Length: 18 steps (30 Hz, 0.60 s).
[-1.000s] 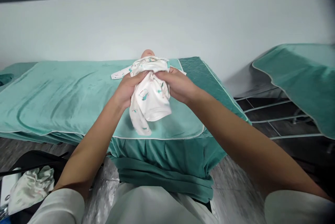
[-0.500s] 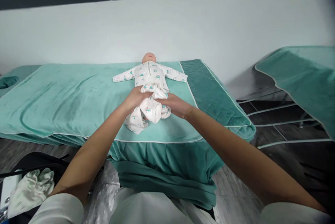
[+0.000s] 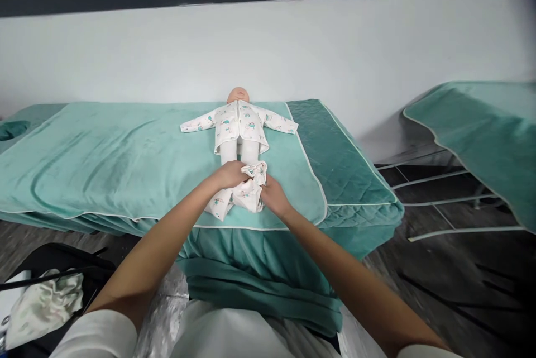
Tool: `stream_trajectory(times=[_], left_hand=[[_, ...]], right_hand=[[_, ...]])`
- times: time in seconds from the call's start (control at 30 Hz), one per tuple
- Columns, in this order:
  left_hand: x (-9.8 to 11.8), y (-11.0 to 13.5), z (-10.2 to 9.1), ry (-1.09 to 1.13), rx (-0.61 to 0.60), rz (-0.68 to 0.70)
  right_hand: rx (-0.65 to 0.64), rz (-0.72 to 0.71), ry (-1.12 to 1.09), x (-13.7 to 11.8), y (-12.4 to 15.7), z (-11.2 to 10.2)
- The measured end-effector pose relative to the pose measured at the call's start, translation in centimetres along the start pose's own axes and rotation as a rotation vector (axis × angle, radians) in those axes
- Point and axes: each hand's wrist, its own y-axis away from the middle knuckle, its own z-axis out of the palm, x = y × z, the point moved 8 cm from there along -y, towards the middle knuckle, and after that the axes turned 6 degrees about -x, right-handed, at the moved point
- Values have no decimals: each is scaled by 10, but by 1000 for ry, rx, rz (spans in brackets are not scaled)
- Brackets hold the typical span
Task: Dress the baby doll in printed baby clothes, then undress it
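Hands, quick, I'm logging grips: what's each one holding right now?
Left hand: closed on the bunched baby trousers.
Right hand: closed on the same trousers, at the feet of the doll.

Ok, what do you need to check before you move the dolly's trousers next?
1. Grip on the printed trousers: left hand and right hand are both closed on the bunched cloth. Ok.
2. Baby doll flat on its back on the teal towel: ok.
3. Legs straight and side by side: ok.
4. Feet inside the trouser legs: cannot tell, hands and cloth hide them.
5. Printed top smooth, sleeves spread: ok.
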Motion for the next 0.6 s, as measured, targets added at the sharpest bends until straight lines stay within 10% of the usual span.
stream_trajectory(times=[0.4,0.6], left_hand=[[1,-7,-14,925,-134,125],[-22,-33,-44,947,246,181]], right_hand=[[269,-103,-329,12,-30,-42],[279,-82,-264,17,-66,-37]])
